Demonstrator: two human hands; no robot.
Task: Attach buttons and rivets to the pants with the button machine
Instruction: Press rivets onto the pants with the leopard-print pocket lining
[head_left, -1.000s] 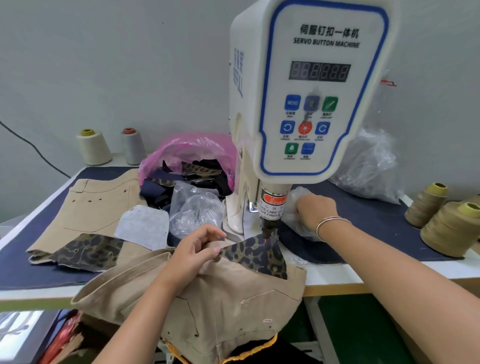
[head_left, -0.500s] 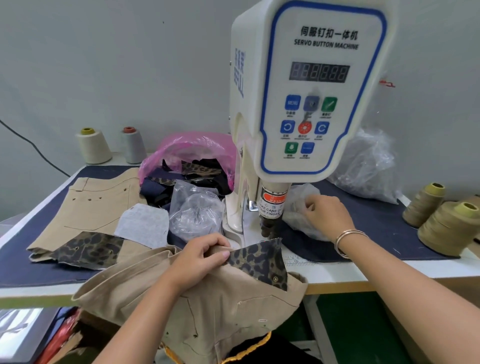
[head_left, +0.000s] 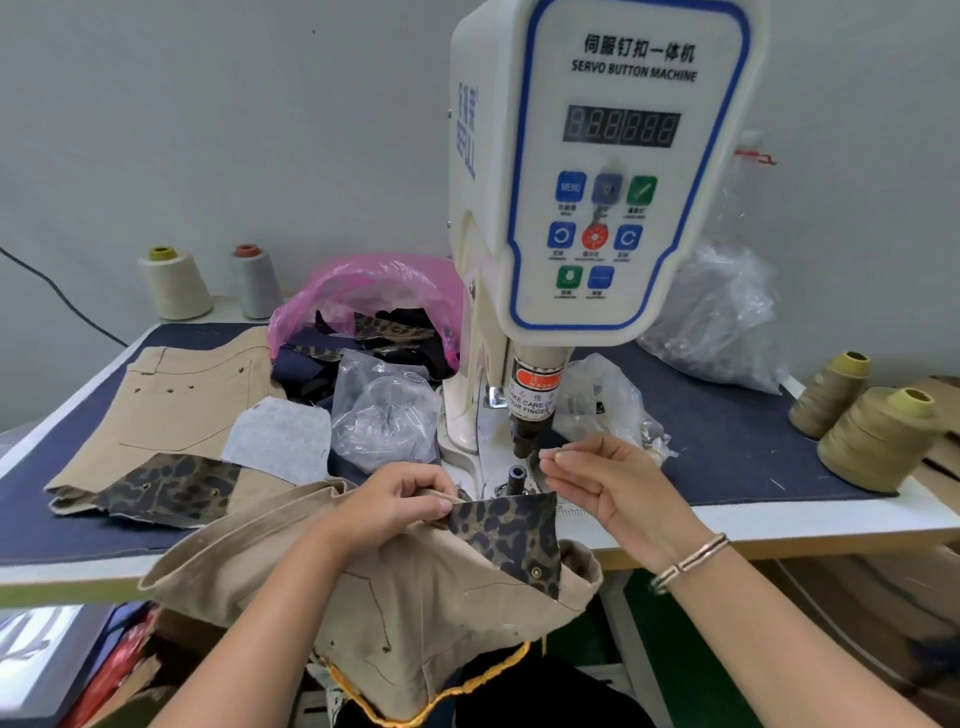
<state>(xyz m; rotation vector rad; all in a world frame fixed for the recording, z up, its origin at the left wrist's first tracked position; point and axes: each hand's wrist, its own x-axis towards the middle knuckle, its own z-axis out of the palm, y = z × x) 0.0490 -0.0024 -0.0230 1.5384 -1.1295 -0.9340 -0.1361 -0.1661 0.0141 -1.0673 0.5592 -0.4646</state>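
The tan pants (head_left: 415, 613) hang over the near edge of the table (head_left: 779, 525), at 6 o'clock from the button machine (head_left: 597, 171), with a leopard-print flap (head_left: 511, 535) turned up at their top edge and a metal rivet (head_left: 535, 572) already set near its lower corner. The left hand (head_left: 395, 499) grips the waistband just at 9 o'clock of the flap, fingers curled over the fabric and thumb pressed on it, much as it did a second ago. The right hand (head_left: 608, 488) has changed most: a second ago it was reaching into the clear plastic bag (head_left: 597, 400) at 3 o'clock of the machine's punch; now it has come back toward the person and sits just at 3 o'clock of the lower die (head_left: 517, 475), thumb and forefinger pinched together at the tips. Something tiny seems to sit in that pinch, but it is too small to name. The flap lies just short of the die, not yet over it. Further out, a second pair of tan pants (head_left: 171, 410) lies flat at 9 o'clock, a pink bag of fabric scraps (head_left: 363, 291) at 10 o'clock, two thread cones (head_left: 174, 286) beyond it at the wall, and olive thread cones (head_left: 878, 439) at 3 o'clock.
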